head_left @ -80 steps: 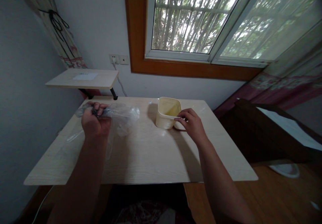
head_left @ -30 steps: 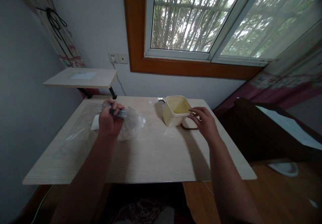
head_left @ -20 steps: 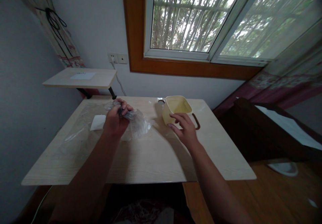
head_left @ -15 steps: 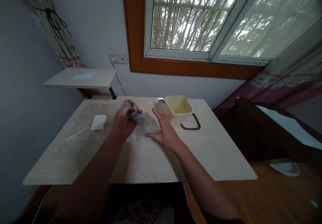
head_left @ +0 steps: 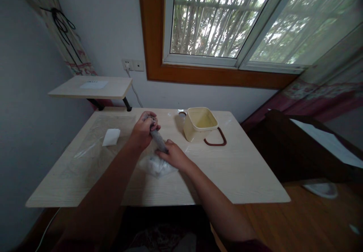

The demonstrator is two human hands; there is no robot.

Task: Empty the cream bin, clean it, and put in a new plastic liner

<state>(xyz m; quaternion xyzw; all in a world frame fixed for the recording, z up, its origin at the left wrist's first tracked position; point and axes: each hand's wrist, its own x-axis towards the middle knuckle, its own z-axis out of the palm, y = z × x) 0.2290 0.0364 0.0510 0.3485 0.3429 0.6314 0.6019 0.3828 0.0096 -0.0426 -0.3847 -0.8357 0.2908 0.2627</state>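
A clear plastic bag (head_left: 159, 140) is stretched between my two hands above the table. My left hand (head_left: 143, 131) is closed round its bunched upper end. Lower down, my right hand (head_left: 173, 154) is closed on the bag, which is drawn into a narrow, twisted strip between the hands. The bag's loose, crumpled part hangs below my right fingers, close to the tabletop. A pale yellow square tub (head_left: 191, 129) stands open beyond my right hand, with its brown curved handle (head_left: 215, 144) lying against the table.
A folded white paper (head_left: 111, 137) lies on a clear plastic sheet (head_left: 90, 152) at the left of the table (head_left: 232, 180). Behind the tub's left side is a small round brown-rimmed object (head_left: 182, 114). A raised shelf (head_left: 113, 87) stands at the back left.
My right hand has moved down and left and closed on the bag, having been open beside it. The bag is now pulled into a narrow strip, its loose end lower.
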